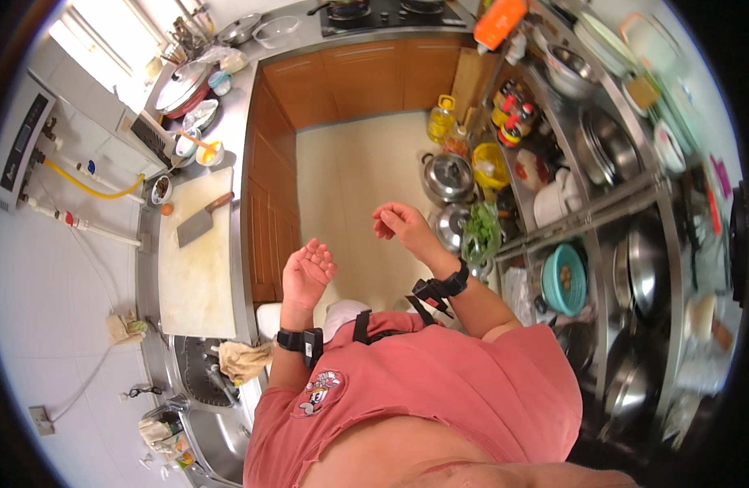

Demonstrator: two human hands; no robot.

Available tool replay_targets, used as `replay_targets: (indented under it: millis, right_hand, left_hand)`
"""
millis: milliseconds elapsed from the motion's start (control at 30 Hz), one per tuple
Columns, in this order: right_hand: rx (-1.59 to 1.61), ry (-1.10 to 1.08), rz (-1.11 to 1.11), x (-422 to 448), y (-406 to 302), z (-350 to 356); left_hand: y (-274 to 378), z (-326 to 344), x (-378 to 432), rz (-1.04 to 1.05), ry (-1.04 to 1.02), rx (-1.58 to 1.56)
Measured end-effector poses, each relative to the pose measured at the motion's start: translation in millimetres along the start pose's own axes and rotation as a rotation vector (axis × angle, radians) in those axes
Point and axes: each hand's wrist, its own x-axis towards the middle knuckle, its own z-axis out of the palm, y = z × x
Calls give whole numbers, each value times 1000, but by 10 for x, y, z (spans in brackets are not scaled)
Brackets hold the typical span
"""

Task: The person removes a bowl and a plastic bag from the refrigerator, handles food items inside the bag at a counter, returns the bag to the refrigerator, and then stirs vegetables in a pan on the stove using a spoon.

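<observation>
Both of my hands are raised over the tiled floor, apart from each other and touching nothing. My left hand (pixel 309 272) has its palm turned up, its fingers slightly bent and nothing in it. My right hand (pixel 405 224) is loosely curled with the thumb over the fingers; whether its palm holds anything is hidden. On the counter at the left, a cleaver (pixel 198 226) lies on a white cutting board (pixel 197 293). An egg (pixel 167 209) rests at the board's edge, near a small bowl of dark food (pixel 161 190). Behind the board stands a bowl with orange-yellow contents (pixel 210 154).
A double sink (pixel 218 436) is at the lower left. Steel pots (pixel 447 178), an oil bottle (pixel 441 119) and leafy greens (pixel 482 227) are on the right of the floor, beside a metal shelf rack (pixel 585 213). A gas stove (pixel 392 16) is at the far end.
</observation>
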Motion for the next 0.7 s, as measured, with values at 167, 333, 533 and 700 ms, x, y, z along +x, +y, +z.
replay_targets:
  millis: [167, 333, 533, 700]
  right_hand:
    - [-8, -5, 43, 960, 30, -333]
    - [-63, 111, 62, 2096, -61, -739]
    - [-111, 254, -52, 3508, -551, -1089]
    - [-104, 324, -56, 4475, -671, -1424]
  left_hand:
    - [330, -83, 1039, -74, 67, -85]
    - [1065, 145, 2343, -87, 15, -85]
    - [2007, 672, 3945, -171, -91, 0]
    - [2519, 1077, 5001, -192, -117, 54]
